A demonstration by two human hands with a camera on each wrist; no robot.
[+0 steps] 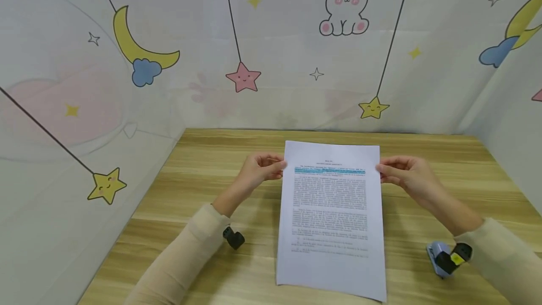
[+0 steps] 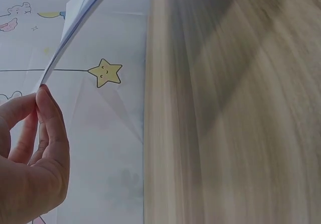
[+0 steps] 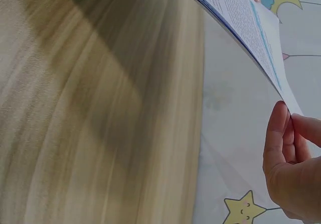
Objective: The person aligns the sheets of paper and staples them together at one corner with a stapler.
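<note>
A printed paper document [image 1: 330,220] with a blue-highlighted line near its top is held up above the table. My left hand [image 1: 263,169] pinches its upper left edge between thumb and fingers. At the opposite upper edge, my right hand [image 1: 404,173] pinches the paper the same way. Seen from the left wrist, the document [image 2: 75,25] appears nearly edge-on above the left hand [image 2: 37,148]. From the right wrist, the printed side of the document [image 3: 241,28] shows, its edge between the right hand's [image 3: 293,158] thumb and fingers. It looks like a thin stack of sheets.
A small light-blue stapler-like object [image 1: 436,253] sits on the wooden table [image 1: 203,182] at the right, partly hidden behind the right wrist camera [image 1: 455,259]. A white curtain [image 1: 288,46] with cartoon stars, moons and a rabbit hangs behind the table and along its sides.
</note>
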